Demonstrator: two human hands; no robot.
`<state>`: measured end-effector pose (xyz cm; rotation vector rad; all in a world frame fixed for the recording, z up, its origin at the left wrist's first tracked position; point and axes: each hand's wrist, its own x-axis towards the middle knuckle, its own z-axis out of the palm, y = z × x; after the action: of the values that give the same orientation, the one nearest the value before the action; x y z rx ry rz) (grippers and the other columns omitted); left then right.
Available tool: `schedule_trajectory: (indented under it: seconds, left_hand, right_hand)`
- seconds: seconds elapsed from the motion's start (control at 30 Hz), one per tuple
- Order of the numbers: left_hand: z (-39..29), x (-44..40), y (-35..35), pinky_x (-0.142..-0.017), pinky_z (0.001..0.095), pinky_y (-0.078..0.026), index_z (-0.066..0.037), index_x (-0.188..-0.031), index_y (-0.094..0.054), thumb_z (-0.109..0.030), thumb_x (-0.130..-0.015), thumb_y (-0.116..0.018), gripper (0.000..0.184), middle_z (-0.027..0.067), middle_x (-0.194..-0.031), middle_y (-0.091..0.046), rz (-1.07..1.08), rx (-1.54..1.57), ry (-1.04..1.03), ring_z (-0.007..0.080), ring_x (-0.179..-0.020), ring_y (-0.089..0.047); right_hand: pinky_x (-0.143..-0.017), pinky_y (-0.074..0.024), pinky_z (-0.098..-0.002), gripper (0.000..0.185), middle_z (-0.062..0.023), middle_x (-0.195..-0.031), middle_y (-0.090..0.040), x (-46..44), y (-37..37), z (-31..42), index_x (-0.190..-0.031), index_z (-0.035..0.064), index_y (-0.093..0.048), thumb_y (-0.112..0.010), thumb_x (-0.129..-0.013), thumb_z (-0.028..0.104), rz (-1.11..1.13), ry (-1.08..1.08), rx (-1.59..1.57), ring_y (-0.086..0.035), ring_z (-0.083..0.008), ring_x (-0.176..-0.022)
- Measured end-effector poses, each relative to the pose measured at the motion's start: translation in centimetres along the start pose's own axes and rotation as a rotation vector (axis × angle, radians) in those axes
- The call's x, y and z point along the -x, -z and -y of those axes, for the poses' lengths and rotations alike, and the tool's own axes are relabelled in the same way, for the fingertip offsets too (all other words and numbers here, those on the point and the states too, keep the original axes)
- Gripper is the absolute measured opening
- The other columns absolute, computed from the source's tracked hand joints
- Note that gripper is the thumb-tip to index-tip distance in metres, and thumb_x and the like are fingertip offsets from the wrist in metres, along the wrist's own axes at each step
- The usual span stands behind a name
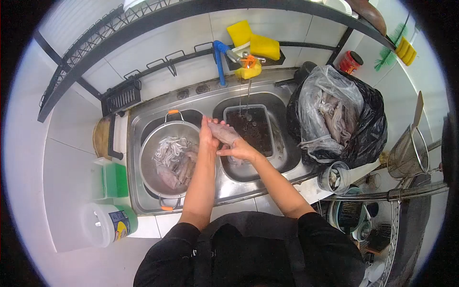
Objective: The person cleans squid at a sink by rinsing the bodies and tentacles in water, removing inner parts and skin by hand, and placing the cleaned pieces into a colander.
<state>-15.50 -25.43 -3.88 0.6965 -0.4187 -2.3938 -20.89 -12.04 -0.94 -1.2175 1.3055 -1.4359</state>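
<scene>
A pinkish-grey squid [223,132] is held between both my hands, above the divider of the double sink. My left hand [209,136] supports it from the left, fingers behind its body. My right hand [242,151] is closed around its lower right end, and some pale flesh hangs below that hand. On the left basin rests a metal pot [147,178] with orange-covered handles, holding several squid [173,161]. Under the running tap [248,71], a clear rectangular tub [271,143] of dark water sits in the right basin.
A black plastic bag [375,126] with a clear liner holds more squid to the right. Near it stand a clear container [334,178] and a mesh strainer [409,155]. A white bucket [103,225] and green container [114,180] are on the left. A black rack [191,21] runs overhead.
</scene>
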Motion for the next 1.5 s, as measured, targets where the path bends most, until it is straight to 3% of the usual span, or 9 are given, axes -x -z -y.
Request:
schedule_trajectory:
  seconds: [0.37,0.53,0.77,0.83,0.97,1.07,1.13,1.37,1.5]
  left_hand:
    - [0.1,-1.8,2.0,-0.07,0.0512,-0.048,-0.013,-0.072,-0.039,-0.039,-0.094,-0.036,0.035,0.004,-0.067,-0.044,-0.043,0.155,-0.01,0.0233,-0.062,-0.048]
    - [0.4,-2.0,1.6,-0.067,0.0453,-0.05,-0.011,-0.089,-0.041,-0.031,-0.092,-0.047,0.021,0.0042,-0.073,-0.048,-0.124,-0.013,0.068,0.025,-0.068,-0.055]
    - [1.4,-1.9,2.3,-0.061,0.0402,-0.049,-0.011,-0.095,-0.045,-0.025,-0.09,-0.052,0.016,0.0031,-0.075,-0.05,-0.088,0.013,-0.12,0.0233,-0.067,-0.055]
    - [1.5,0.1,0.1,-0.062,0.0371,-0.049,-0.01,-0.09,-0.049,-0.029,-0.09,-0.052,0.019,0.0034,-0.073,-0.052,-0.089,-0.083,-0.209,0.0199,-0.067,-0.054]
    - [1.0,-0.3,1.2,-0.061,0.0344,-0.048,-0.012,-0.092,-0.049,-0.027,-0.09,-0.052,0.016,0.0008,-0.073,-0.051,-0.053,-0.08,-0.202,0.0168,-0.066,-0.052]
    - [0.5,-1.3,2.0,-0.057,0.0333,-0.047,-0.013,-0.096,-0.047,-0.023,-0.09,-0.052,0.014,0.0009,-0.073,-0.05,0.025,0.0,-0.154,0.0171,-0.063,-0.05]
    - [0.4,-2.3,3.1,-0.057,0.0328,-0.046,-0.014,-0.095,-0.047,-0.025,-0.089,-0.053,0.014,0.0002,-0.073,-0.05,0.077,0.062,-0.072,0.0162,-0.062,-0.049]
    - [2.0,0.7,-0.5,-0.062,0.0344,-0.048,-0.015,-0.09,-0.045,-0.035,-0.085,-0.058,0.024,0.0002,-0.075,-0.052,-0.072,0.25,0.042,0.0196,-0.067,-0.055]
    - [2.1,-1.8,2.8,-0.065,0.0378,-0.05,-0.012,-0.089,-0.045,-0.035,-0.085,-0.055,0.025,0.0018,-0.076,-0.053,-0.067,0.123,0.065,0.0212,-0.069,-0.057]
  right_hand:
    - [-0.088,-0.0401,-0.0289,0.075,-0.0085,-0.139,-0.035,0.2,0.7,-0.3,-0.134,0.0119,-0.039,-0.073,-0.067,0.017,0.084,-0.039,0.061,-0.033,-0.0185,-0.124]
    - [-0.105,-0.0268,-0.035,0.069,-0.0177,-0.135,-0.035,1.3,0.4,0.2,-0.131,0.0121,-0.042,-0.064,-0.066,0.007,-0.044,0.196,0.644,-0.024,-0.0322,-0.13]
    - [-0.092,-0.0395,-0.0345,0.06,-0.0185,-0.125,-0.046,2.2,-0.2,-2.5,-0.126,0.0126,-0.046,-0.056,-0.068,0.001,-0.225,0.175,0.553,-0.045,-0.0306,-0.115]
    - [-0.084,-0.0436,-0.0303,0.061,-0.0154,-0.112,-0.055,1.5,0.6,-1.6,-0.125,0.0107,-0.045,-0.054,-0.066,-0.002,-0.002,-0.366,0.423,-0.055,-0.0214,-0.1]
    - [-0.073,-0.0467,-0.0297,0.058,-0.0082,-0.105,-0.059,1.1,0.4,-2.4,-0.125,0.0106,-0.046,-0.056,-0.069,-0.002,-0.021,-0.204,0.304,-0.057,-0.0162,-0.086]
    - [-0.071,-0.0457,-0.0272,0.051,-0.0016,-0.085,-0.061,1.1,-0.4,-0.2,-0.118,0.0063,-0.049,-0.06,-0.069,-0.001,-0.207,-0.131,-0.405,-0.057,-0.0165,-0.075]
    - [-0.072,-0.045,-0.0264,0.058,-0.0029,-0.101,-0.059,1.6,0.1,1.3,-0.124,0.0057,-0.045,-0.061,-0.069,-0.002,-0.081,-0.316,-0.63,-0.057,-0.015,-0.08]
    - [-0.058,-0.0452,-0.026,0.059,-0.0014,-0.105,-0.058,-0.1,0.1,-1.3,-0.121,0.0078,-0.049,-0.058,-0.065,-0.004,-0.215,-0.289,-0.499,-0.055,-0.0139,-0.081]
    - [-0.068,-0.0475,-0.0362,0.046,-0.012,-0.1,-0.06,0.4,0.3,0.4,-0.111,0.0041,-0.055,-0.056,-0.066,-0.002,-0.259,-0.075,0.131,-0.058,-0.027,-0.086]
